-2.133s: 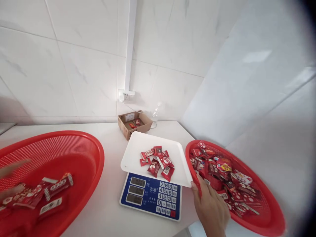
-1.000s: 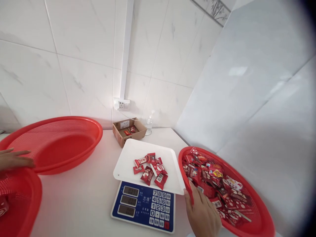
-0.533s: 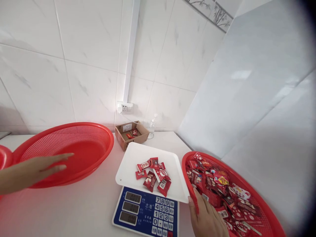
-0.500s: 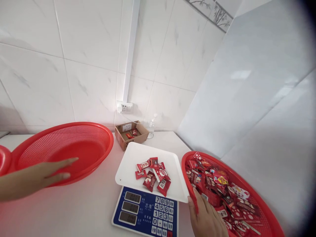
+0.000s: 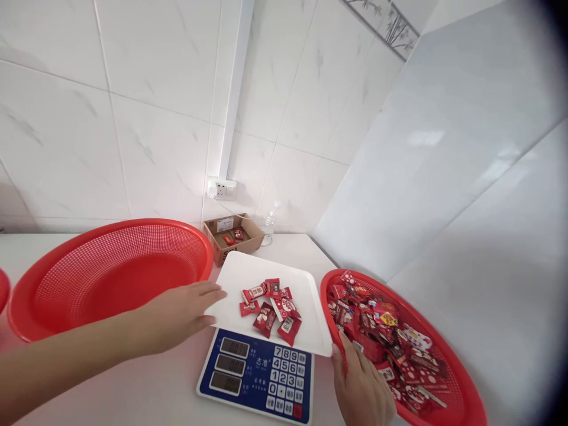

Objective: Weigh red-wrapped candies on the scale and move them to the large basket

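- Since half a second ago, your left hand (image 5: 184,310) has swung from over the left-hand mesh basket (image 5: 133,241) to the white weighing tray (image 5: 242,272); that basket appears a little closer to the tray, and your right hand (image 5: 359,378) keeps its place.
- Largest, the red left-hand mesh basket lies beyond your left forearm. The red right-hand mesh basket (image 5: 465,387), heaped with wrapped sweets (image 5: 368,325), sits just right of the tray.
- The blue digital scale panel (image 5: 255,370) shows from under the tray's near edge, keys and displays toward you.
- The tray lies between your hands. Its long axis seems to run side to side, sloping down rightward, one near corner pointing to each hand.
- Your left fingers lie close together, thumb apart, fingertips overlapping the tray's left edge; whether they press on it, you cannot tell from here.
- Your right thumb and fingers pinch the right-hand mesh basket's rim, thumb tip by the tray's near right corner.
- Smallest, the red-wrapped candies (image 5: 284,307) cluster mid-tray, rightward of your left fingertips, the nearer hand. The leftmost long candy (image 5: 254,292) slants up to the right, one crimped end toward those fingertips.
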### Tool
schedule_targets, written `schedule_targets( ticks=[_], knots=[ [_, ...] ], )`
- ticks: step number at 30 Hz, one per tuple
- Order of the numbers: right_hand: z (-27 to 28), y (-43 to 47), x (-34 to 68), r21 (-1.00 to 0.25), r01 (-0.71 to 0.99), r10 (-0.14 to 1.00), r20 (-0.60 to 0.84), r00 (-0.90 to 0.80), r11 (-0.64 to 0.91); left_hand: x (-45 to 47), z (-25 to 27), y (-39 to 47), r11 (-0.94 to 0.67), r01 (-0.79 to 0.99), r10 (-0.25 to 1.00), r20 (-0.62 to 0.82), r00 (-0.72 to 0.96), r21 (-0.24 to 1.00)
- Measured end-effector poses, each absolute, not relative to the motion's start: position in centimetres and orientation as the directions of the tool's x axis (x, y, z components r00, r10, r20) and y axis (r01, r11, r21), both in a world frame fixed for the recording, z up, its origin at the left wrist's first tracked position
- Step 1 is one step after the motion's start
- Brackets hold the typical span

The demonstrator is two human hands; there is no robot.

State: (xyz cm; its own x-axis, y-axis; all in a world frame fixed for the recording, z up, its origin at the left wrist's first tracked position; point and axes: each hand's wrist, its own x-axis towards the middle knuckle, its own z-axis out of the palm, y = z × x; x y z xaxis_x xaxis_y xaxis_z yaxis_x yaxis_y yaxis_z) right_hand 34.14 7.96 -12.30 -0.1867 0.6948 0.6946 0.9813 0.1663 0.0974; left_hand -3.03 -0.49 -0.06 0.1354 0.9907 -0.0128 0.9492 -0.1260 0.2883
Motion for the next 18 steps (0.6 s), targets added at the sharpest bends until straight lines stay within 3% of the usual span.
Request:
schedule_targets(
  ticks=[8, 18],
  knots=[
    [-12.7, 8.2, 34.5, 0.107, 0.975, 0.687, 0.695, -0.214, 0.195, 3.9, -2.7, 7.7, -0.351, 0.890, 0.924, -0.044, 0.379, 0.292],
    [-12.2, 8.0, 34.1, 0.115, 0.976, 0.651, 0.730, -0.208, 0.184, 0.9, -3.7, 8.2, -0.278, 0.921, 0.960, 0.103, 0.259, 0.272]
  ],
)
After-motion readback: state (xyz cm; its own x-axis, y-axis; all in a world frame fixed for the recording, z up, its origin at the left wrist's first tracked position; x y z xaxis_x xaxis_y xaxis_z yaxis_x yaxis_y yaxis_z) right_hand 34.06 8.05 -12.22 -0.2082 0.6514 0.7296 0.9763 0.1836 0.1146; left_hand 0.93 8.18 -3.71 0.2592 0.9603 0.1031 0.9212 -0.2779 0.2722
